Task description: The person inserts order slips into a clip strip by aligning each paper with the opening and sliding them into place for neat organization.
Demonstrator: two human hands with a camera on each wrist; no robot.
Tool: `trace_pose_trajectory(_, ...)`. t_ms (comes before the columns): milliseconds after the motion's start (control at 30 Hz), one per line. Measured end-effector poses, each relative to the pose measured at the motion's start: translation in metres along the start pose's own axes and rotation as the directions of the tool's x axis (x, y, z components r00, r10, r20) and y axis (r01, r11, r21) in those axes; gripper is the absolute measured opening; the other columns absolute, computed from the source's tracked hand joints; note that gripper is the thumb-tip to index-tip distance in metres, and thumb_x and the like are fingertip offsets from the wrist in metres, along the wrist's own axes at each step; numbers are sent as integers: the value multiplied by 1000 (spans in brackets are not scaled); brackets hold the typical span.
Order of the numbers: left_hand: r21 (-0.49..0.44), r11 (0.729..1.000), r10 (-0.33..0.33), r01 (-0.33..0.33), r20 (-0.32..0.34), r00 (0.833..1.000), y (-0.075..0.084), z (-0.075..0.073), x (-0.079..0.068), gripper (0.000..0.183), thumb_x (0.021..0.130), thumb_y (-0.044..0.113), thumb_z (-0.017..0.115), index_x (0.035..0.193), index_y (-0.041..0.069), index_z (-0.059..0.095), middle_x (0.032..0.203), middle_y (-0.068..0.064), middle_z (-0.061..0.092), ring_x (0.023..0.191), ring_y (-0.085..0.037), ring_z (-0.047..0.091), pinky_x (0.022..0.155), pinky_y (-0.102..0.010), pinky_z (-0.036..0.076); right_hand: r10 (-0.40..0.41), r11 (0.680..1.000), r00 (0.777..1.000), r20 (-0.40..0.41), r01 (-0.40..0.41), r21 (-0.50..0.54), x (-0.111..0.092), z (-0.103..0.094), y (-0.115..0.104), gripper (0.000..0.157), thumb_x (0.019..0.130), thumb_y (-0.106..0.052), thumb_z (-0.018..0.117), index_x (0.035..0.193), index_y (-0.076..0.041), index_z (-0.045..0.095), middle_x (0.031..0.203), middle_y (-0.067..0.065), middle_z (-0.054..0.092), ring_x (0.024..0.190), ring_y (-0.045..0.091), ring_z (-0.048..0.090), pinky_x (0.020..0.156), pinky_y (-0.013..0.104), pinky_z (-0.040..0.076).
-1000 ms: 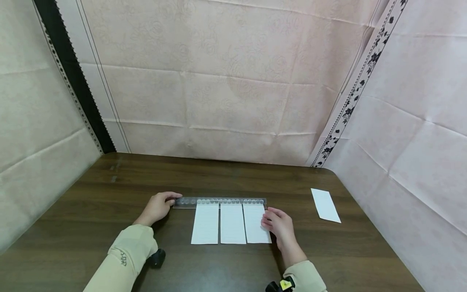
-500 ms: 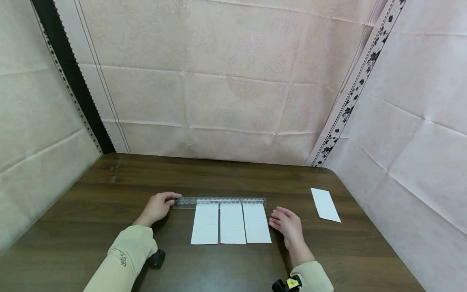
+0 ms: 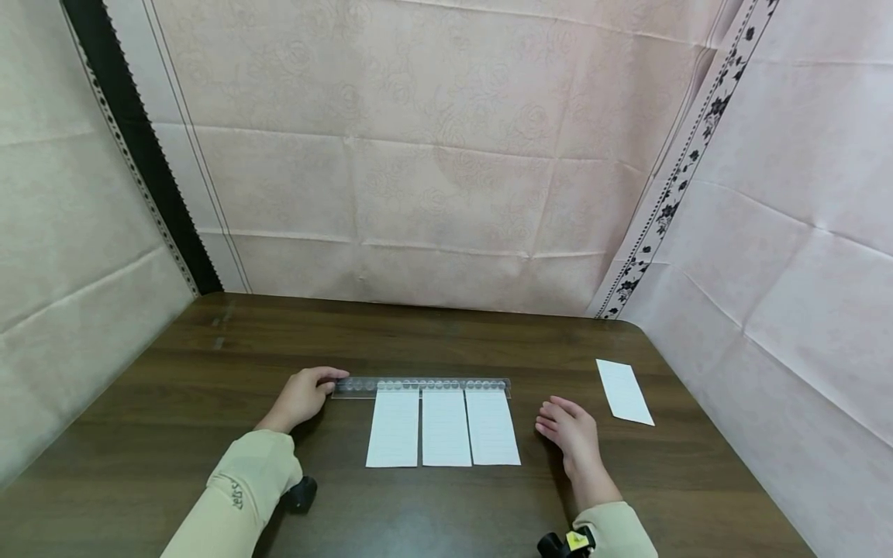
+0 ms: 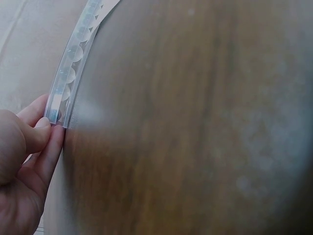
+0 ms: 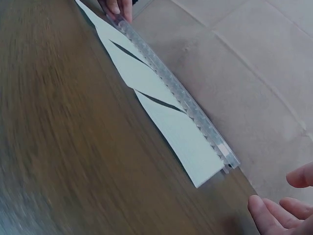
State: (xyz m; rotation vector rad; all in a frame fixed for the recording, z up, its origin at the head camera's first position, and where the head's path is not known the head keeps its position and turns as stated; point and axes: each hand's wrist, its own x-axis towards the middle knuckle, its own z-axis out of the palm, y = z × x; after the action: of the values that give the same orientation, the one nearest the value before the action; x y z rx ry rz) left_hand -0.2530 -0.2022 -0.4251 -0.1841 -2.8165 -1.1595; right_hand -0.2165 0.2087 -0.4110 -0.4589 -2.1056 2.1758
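My left hand [image 3: 301, 397] pinches the left end of a clear plastic ruler [image 3: 446, 384] with a row of round shapes along it. In the left wrist view, the thumb [image 4: 43, 128] and fingers grip the tip of the ruler [image 4: 73, 58]. Three white paper cards [image 3: 446, 430] lie side by side under it, their top edges along the ruler and narrow gaps between them. Off to the right of the cards, my right hand [image 3: 568, 430] holds nothing, its fingers relaxed. In the right wrist view, its fingertips [image 5: 255, 203] are apart from the ruler's right end.
Further right on the wooden table [image 3: 432, 511] lies a fourth white card [image 3: 624, 393], slightly turned. Pale patterned cloth [image 3: 446, 170] hangs behind the table and along both sides.
My right hand has come away from the rightmost card and moved right. My left hand, the ruler and the cards stay as they were.
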Motion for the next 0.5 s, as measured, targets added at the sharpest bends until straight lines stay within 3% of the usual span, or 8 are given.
trace_pose_trajectory(500, -2, 1000, -24, 24, -4, 1000, -2, 3, -1, 29, 91, -4, 52, 113, 7, 67, 119, -17, 60, 113, -36, 51, 92, -52, 41, -9, 1000, 1000, -21, 9, 16, 7, -24, 4, 48, 93, -5, 53, 133, 14, 35, 110, 23, 58, 78, 14, 65, 72, 27, 53)
